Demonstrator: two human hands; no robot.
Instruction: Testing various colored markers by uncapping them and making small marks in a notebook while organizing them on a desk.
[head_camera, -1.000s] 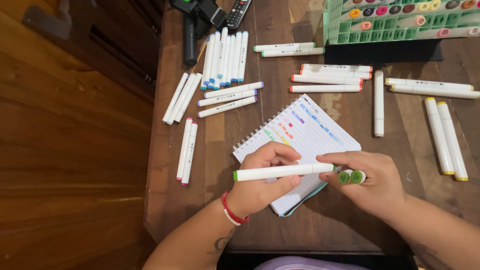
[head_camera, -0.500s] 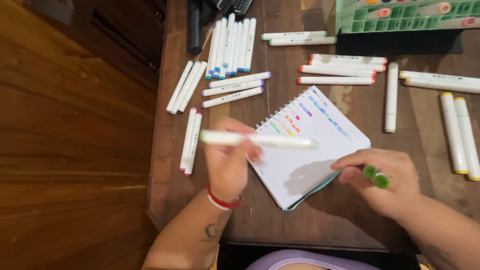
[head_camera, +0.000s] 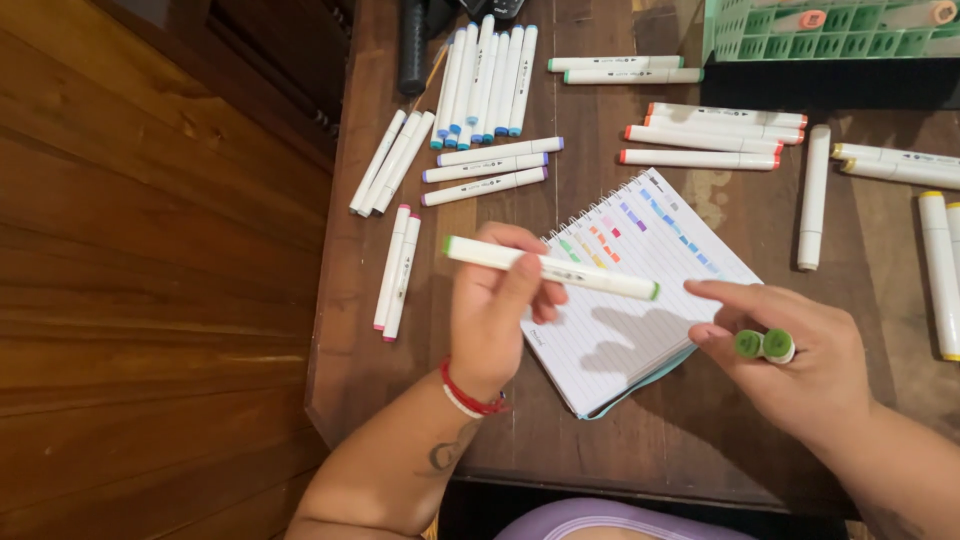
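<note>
Now the left hand (head_camera: 495, 320) pinched the marker (head_camera: 552, 268) mid-barrel in its fingers above the notebook (head_camera: 640, 330) on the desk (head_camera: 640, 440), the right hand (head_camera: 790, 365) gripped two green caps (head_camera: 764, 345), and that light, stiff, slick barrel looked best held centrally.

A second ago both hands grip one white marker together, level above the near edge of the spiral notebook (head_camera: 640, 290), its green end caps at the right hand. Now the hands are apart. The left hand (head_camera: 495, 315) alone holds the white marker (head_camera: 550, 268), raised over the notebook's left edge and tilted slightly down to the right, green showing at each tip. The right hand (head_camera: 790, 365) has drawn away to the notebook's right corner and carries two green caps (head_camera: 764, 345) side by side between its fingers, its forefinger stretched toward the page.
</note>
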